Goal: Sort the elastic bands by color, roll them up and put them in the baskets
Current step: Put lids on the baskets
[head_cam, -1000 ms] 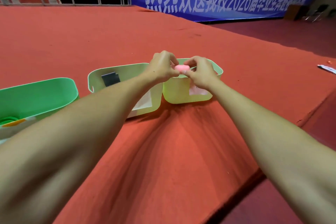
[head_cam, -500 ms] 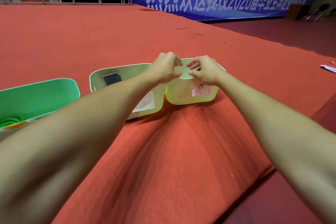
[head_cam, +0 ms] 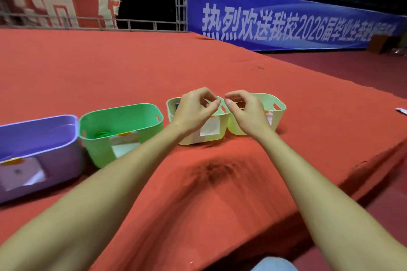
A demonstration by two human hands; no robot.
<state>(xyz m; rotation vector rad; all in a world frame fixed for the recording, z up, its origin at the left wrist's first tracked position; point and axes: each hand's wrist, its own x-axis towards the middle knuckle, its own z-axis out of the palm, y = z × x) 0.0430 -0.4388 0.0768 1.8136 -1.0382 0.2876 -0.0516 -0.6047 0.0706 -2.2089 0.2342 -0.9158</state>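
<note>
Four baskets line up across the frame's middle on the red-carpeted bench (head_cam: 220, 61): purple basket (head_cam: 39, 138) far left, green basket (head_cam: 121, 116), pale green basket (head_cam: 220, 133) and yellow-green basket (head_cam: 278, 106), the last two touching. Wide open carpet lies behind them; the bench edge drops off at lower right. Left hand (head_cam: 193, 110) and right hand (head_cam: 246, 112) hover over the two right baskets, fingers loosely curled, tips nearly meeting, holding nothing visible. A green band roll (head_cam: 102, 134) lies inside the green basket.
</note>
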